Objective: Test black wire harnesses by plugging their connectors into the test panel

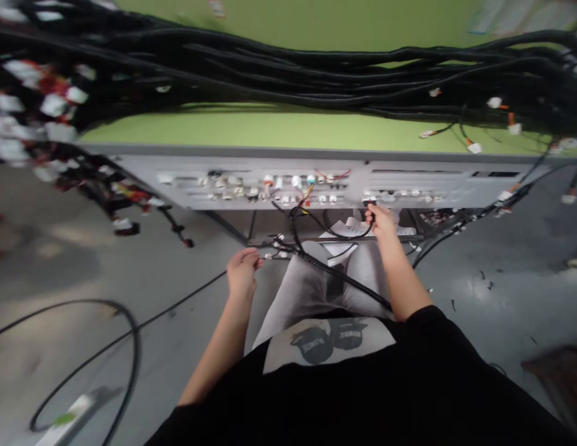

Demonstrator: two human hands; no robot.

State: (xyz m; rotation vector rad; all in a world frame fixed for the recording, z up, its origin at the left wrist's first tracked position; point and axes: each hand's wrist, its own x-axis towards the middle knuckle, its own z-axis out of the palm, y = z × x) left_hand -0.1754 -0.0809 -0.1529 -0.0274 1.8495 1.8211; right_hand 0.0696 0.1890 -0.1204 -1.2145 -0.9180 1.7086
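Note:
I stand at the front of a bench with a green top (279, 130) and a grey connector panel (316, 179) on its front edge. My right hand (380, 222) is closed on a small black connector at the panel, right of centre, with a black wire trailing from it. My left hand (242, 271) hangs lower, in front of the panel, pinching thin wires with small white connectors (276, 253). A black sleeved cable (334, 275) runs from those wires down across my legs.
A thick bundle of black harness cables (316, 74) lies across the bench, with white and red connectors (41, 111) hanging at the left and more at the right (497, 105). A black cable (130, 334) loops on the grey floor at lower left.

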